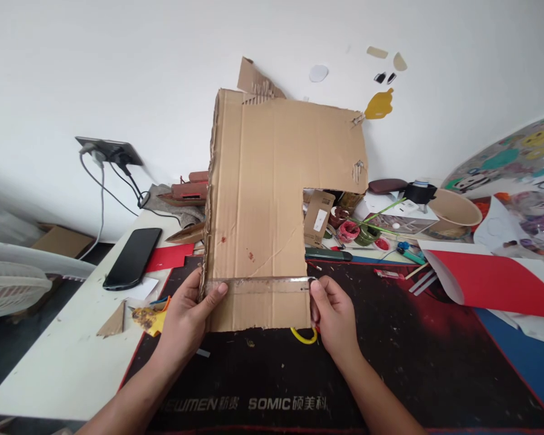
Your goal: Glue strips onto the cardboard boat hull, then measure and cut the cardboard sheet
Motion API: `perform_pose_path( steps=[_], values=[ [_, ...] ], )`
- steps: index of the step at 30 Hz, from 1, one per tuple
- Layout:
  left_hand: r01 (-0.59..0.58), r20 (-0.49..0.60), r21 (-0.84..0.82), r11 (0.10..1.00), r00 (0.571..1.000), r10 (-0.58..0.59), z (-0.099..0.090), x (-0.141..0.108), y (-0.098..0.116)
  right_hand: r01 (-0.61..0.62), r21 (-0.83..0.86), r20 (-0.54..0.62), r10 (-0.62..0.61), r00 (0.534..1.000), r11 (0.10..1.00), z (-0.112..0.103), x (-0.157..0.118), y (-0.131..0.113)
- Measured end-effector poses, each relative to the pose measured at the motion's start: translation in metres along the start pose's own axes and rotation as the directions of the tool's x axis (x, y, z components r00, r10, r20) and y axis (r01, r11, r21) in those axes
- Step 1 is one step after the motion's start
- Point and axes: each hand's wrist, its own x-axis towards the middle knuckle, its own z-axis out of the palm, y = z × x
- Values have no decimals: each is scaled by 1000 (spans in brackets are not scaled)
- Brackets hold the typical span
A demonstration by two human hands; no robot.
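A brown cardboard sheet (258, 181) with a notch cut from its lower right is held up over the desk mat. Across its lower part lies a clear ruler (263, 285). My left hand (193, 311) grips the sheet's left edge, its thumb pressing the ruler's left end. At the other side my right hand (333, 314) pinches the ruler's right end against the cardboard edge. The fingers behind the sheet are partly hidden. Below the sheet's lower right corner shows a yellow handle loop (304, 337), the rest of it covered.
A black desk mat (254, 380) covers the middle of the white table (68, 356). On the left lie a black phone (133, 258) and a cardboard scrap (113, 320). Paint jars (348, 231), a round tub (453, 211) and red paper (498, 281) crowd the back right. A wall socket (109, 150) holds plugged-in cables.
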Motion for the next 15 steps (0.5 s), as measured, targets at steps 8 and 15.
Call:
perform_pose_path(
  steps=[8,15],
  values=[
    [-4,-29,17,1000,1000,5,5,-1,5,-15,38,-1,15,1000,999,1,-1,0],
    [-12,-8,4,1000,1000,12,3,-1,3,-39,59,-3,40,999,997,0,-1,4]
  ],
)
